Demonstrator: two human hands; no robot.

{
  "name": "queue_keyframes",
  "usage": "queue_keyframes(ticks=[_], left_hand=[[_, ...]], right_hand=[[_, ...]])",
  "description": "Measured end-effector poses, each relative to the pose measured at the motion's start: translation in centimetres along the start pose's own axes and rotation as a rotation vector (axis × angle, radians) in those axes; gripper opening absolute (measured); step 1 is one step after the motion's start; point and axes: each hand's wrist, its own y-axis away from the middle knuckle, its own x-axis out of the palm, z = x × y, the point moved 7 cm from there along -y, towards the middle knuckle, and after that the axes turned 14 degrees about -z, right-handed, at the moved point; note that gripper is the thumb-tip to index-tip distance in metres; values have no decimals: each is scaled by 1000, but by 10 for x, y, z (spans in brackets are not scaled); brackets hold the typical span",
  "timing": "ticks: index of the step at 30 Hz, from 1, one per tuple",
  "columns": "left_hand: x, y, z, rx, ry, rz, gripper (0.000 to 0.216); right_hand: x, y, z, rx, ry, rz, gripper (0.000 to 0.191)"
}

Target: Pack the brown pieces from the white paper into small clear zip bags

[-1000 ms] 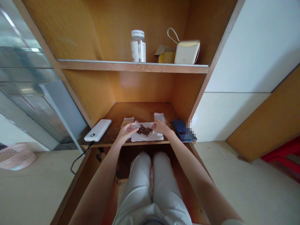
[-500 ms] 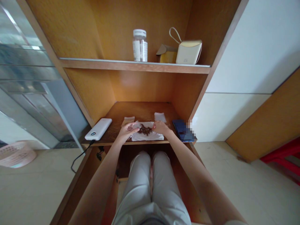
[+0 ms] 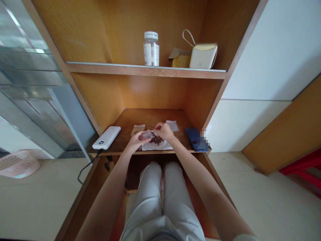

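My left hand pinches a small clear plastic bag over the left part of a white sheet. On that sheet lies a heap of small reddish-brown pieces, too small to name. Above the heap, close to the bag's mouth, is my right hand with its fingertips pressed together. What they hold, if anything, cannot be made out. Behind my left hand lies a zip bag with tan contents. A stack of clear zip bags rests behind my right hand.
A white power bank with a black cable lies left on the shelf board, a dark phone right. The upper shelf carries a clear bottle, an opened yellow box and a cream strapped case. A pink basket stands on the floor.
My right hand has moved left and slightly away from me, from the sheet's right side to the bag's mouth. The left hand stays nearly in place with the bag.
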Motion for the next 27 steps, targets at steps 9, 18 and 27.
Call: queue_keyframes(ticks=[9, 18, 27], left_hand=[[-4, 1, -2, 20, -106, -36, 54], [-3, 4, -4, 0, -88, -38, 54], [-3, 1, -3, 34, -47, -22, 48]], right_hand=[[11, 4, -7, -58, -165, 127, 17], [33, -7, -16, -220, 173, 224, 19], [51, -4, -3, -417, 267, 463, 13]])
